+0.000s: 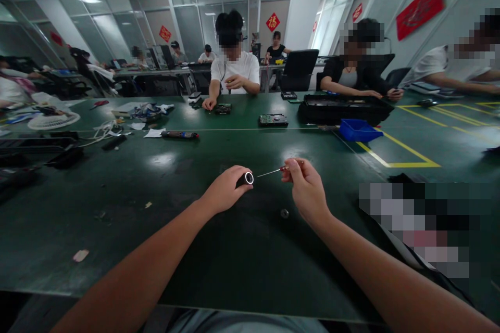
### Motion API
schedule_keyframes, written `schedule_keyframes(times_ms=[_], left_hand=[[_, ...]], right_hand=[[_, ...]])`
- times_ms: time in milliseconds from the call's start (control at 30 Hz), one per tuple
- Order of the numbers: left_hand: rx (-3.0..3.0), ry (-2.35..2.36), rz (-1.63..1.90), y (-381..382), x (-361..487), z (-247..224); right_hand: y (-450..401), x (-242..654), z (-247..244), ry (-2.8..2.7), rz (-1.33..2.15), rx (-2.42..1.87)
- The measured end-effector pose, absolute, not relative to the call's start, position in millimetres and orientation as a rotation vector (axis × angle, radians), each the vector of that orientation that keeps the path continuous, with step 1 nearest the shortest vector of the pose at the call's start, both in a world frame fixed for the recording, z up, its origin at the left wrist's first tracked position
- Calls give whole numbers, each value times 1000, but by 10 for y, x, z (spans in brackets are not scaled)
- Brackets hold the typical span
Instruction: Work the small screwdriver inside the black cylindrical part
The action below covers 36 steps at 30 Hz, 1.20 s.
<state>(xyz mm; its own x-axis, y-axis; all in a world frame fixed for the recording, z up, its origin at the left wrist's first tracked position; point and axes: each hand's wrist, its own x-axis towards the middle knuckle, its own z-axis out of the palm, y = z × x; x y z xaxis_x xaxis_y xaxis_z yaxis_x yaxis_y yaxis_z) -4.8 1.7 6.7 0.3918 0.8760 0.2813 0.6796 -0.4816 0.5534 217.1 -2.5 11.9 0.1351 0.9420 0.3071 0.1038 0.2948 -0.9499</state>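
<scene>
My left hand (226, 187) is closed around a short black cylinder (242, 181) whose end, ringed in bright silver, faces right. Between the fingers of my right hand (307, 184) is a thin screwdriver (269, 172) with a reddish handle. Its metal shaft points left, and the tip is close to the ringed end; whether they touch I cannot tell. Below the screwdriver, a small round metal piece (284, 214) lies on the green table (234, 270). Most of the cylinder is hidden by my left fingers.
Ahead lie a hard drive (273, 120), a blue bin (359, 130), a long black casing (346, 109) and a dark pen-shaped tool (180, 135). Cables and a white fan grille (53, 120) are on the left. A person (234, 70) works opposite, with others around.
</scene>
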Motion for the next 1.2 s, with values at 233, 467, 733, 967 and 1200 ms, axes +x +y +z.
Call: schedule_keyframes(times_ms=[233,467,733,967,1200], left_hand=[[2112,1387,755,-88,19,132],[2161,1314,505,-259,303,307],[2602,1061,148,-349,725,248],[2763,1005,7,-282,972,168],[2716,1126,83,-253,771,226]], right_hand=[[-20,2173,161,-1212,727,-1036],[-18,2192,180,-1218,699,-1015],[-44,2192,192,-1219,745,-985],[-65,2208,215,-1234,745,-1012],[-54,2194,235,-1187,754,-970]])
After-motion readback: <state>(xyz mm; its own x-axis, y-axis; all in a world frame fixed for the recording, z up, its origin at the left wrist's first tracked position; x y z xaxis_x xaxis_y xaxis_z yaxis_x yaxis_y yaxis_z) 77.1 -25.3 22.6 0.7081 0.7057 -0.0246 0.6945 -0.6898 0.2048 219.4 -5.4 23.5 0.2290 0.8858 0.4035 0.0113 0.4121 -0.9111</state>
